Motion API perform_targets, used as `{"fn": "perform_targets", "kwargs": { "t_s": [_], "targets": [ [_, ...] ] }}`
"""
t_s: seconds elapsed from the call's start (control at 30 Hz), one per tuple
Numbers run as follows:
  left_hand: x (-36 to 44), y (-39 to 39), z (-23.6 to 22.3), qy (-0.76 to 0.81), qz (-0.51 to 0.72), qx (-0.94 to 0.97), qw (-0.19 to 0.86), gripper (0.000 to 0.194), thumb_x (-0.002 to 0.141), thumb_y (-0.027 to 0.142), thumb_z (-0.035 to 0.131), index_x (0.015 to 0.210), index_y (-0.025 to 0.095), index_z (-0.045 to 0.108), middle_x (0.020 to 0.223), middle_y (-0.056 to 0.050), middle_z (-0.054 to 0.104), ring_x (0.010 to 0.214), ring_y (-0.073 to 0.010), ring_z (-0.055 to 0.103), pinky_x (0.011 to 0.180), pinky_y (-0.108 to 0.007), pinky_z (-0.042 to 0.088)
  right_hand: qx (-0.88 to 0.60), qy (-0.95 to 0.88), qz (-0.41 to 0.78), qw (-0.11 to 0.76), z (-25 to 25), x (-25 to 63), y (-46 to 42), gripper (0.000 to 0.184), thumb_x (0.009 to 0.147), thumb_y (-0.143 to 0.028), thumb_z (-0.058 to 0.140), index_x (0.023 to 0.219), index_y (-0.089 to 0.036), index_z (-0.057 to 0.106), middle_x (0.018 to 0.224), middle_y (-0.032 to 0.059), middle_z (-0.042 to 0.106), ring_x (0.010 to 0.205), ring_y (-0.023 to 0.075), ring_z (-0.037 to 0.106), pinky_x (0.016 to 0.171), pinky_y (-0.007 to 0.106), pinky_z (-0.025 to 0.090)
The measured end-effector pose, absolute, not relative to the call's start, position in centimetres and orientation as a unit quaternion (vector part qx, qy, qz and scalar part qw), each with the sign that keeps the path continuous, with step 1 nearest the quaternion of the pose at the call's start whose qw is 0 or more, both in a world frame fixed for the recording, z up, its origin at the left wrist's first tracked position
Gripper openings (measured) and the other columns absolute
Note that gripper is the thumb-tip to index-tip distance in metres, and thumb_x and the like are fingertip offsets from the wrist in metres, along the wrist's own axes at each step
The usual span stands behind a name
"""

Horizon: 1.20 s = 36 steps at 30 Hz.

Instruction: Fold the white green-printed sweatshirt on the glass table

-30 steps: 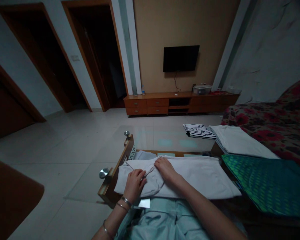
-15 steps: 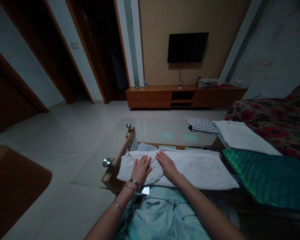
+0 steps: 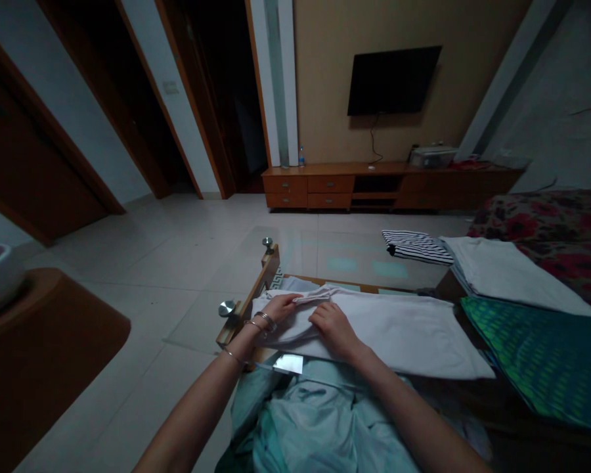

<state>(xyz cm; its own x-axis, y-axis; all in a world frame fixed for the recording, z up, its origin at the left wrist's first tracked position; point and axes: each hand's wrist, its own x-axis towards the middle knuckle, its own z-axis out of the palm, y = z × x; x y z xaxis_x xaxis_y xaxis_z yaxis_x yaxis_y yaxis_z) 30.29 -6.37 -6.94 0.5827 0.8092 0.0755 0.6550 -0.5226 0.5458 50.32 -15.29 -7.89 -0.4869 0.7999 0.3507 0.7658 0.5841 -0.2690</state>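
White trousers (image 3: 398, 332), folded long and narrow, lie across the glass-topped table in front of me. At their left end my left hand (image 3: 282, 310) is closed on the cloth, with a raised fold running from its fingers. Just to the right, my right hand (image 3: 332, 330) has its fingers bent and closed against the same cloth. The cloth under both palms is hidden. Silver bangles circle my left wrist. Pale green crumpled fabric (image 3: 320, 420) spreads below, nearest to me.
A green-blue patterned cloth (image 3: 546, 361), a folded white cloth (image 3: 517, 272) and a striped folded garment (image 3: 416, 247) lie to the right. Metal knobs (image 3: 226, 307) stand at the table's left end. A wooden stool-like piece (image 3: 54, 355) is at far left.
My left hand has gone from lying flat to closed on the cloth, raising a fold. My right hand's fingers have curled in. The view has swung slightly left.
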Motion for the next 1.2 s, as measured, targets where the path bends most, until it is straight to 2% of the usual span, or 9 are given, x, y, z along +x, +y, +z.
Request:
{"fn": "perform_targets", "kwargs": {
  "t_s": [0.13, 0.23, 0.47, 0.63, 0.77, 0.87, 0.97, 1.07, 1.2],
  "targets": [
    [30.3, -7.6, -7.1, 0.421, 0.132, 0.868, 0.229, 0.033, 0.089, 0.011, 0.048, 0.119, 0.014, 0.061, 0.123, -0.009, 0.063, 0.114, -0.0202, 0.056, 0.103, -0.038, 0.041, -0.466, -0.866, 0.030, 0.177, -8.1, 50.4, -15.7, 0.013, 0.090, -0.021, 0.054, 0.092, -0.019, 0.067, 0.094, 0.0077, 0.064, 0.098, 0.0222, 0.049, 0.089, 0.036, 0.035],
    [30.5, -9.2, -8.3, 0.429, 0.120, 0.871, 0.205, 0.043, 0.084, 0.007, 0.047, 0.124, 0.017, 0.059, 0.134, -0.010, 0.056, 0.128, -0.0233, 0.046, 0.109, -0.044, 0.032, -0.478, -0.863, 0.065, 0.148, -9.1, 51.1, -16.9, 0.013, 0.089, -0.019, 0.055, 0.095, -0.020, 0.067, 0.097, 0.0070, 0.063, 0.097, 0.0212, 0.051, 0.084, 0.034, 0.037],
    [30.1, -10.8, -10.9, 0.440, 0.154, 0.875, 0.132, 0.053, 0.084, 0.008, 0.040, 0.135, 0.023, 0.048, 0.142, -0.008, 0.048, 0.135, -0.0187, 0.037, 0.112, -0.048, 0.024, -0.603, -0.717, 0.144, 0.319, -10.8, 53.3, -16.2, 0.021, 0.090, -0.022, 0.049, 0.105, -0.018, 0.063, 0.104, 0.0093, 0.064, 0.100, 0.0202, 0.055, 0.089, 0.032, 0.040],
    [29.6, -10.2, -11.5, 0.434, 0.193, 0.871, 0.125, 0.050, 0.089, 0.012, 0.035, 0.136, 0.022, 0.046, 0.144, -0.008, 0.046, 0.135, -0.0174, 0.037, 0.112, -0.045, 0.027, -0.692, -0.633, 0.110, 0.330, -11.8, 52.3, -12.9, 0.026, 0.087, -0.018, 0.048, 0.112, -0.014, 0.057, 0.102, 0.0102, 0.065, 0.095, 0.0210, 0.057, 0.085, 0.030, 0.041],
    [29.4, -10.1, -11.2, 0.420, 0.182, 0.883, 0.107, 0.050, 0.090, 0.014, 0.033, 0.138, 0.022, 0.045, 0.147, -0.007, 0.041, 0.139, -0.0179, 0.032, 0.112, -0.045, 0.027, -0.723, -0.601, 0.082, 0.331, -11.8, 51.6, -11.6, 0.022, 0.086, -0.010, 0.041, 0.094, -0.017, 0.059, 0.087, 0.0054, 0.064, 0.083, 0.0181, 0.057, 0.077, 0.027, 0.040],
    [29.7, -10.3, -10.8, 0.410, 0.155, 0.894, 0.095, 0.051, 0.088, 0.012, 0.037, 0.136, 0.025, 0.047, 0.145, -0.007, 0.045, 0.138, -0.0190, 0.033, 0.112, -0.048, 0.025, -0.716, -0.627, 0.069, 0.301, -10.9, 51.7, -12.1, 0.023, 0.085, -0.008, 0.042, 0.084, -0.018, 0.062, 0.087, 0.0074, 0.064, 0.089, 0.0197, 0.055, 0.082, 0.029, 0.039],
    [30.0, -10.5, -10.6, 0.407, 0.143, 0.898, 0.085, 0.052, 0.086, 0.010, 0.039, 0.135, 0.025, 0.049, 0.143, -0.007, 0.048, 0.136, -0.0195, 0.036, 0.111, -0.049, 0.026, -0.696, -0.643, 0.058, 0.315, -9.5, 51.9, -13.9, 0.024, 0.088, -0.011, 0.044, 0.093, -0.019, 0.065, 0.098, 0.0100, 0.064, 0.100, 0.0222, 0.052, 0.087, 0.032, 0.039],
    [30.0, -10.3, -10.6, 0.407, 0.142, 0.899, 0.082, 0.052, 0.086, 0.010, 0.038, 0.135, 0.025, 0.048, 0.142, -0.007, 0.048, 0.136, -0.0190, 0.037, 0.111, -0.048, 0.027, -0.616, -0.703, 0.085, 0.346, -8.7, 52.1, -16.5, 0.019, 0.088, -0.019, 0.053, 0.103, -0.022, 0.065, 0.106, 0.0071, 0.063, 0.104, 0.0213, 0.050, 0.089, 0.032, 0.038],
    [30.0, -10.3, -10.5, 0.403, 0.138, 0.902, 0.070, 0.050, 0.089, 0.013, 0.036, 0.136, 0.023, 0.047, 0.144, -0.007, 0.046, 0.137, -0.0185, 0.036, 0.111, -0.046, 0.028, -0.538, -0.774, 0.147, 0.300, -9.7, 52.1, -18.8, 0.020, 0.080, -0.032, 0.069, 0.098, -0.024, 0.067, 0.110, 0.0026, 0.064, 0.106, 0.0201, 0.051, 0.090, 0.033, 0.038]
  ]
}}
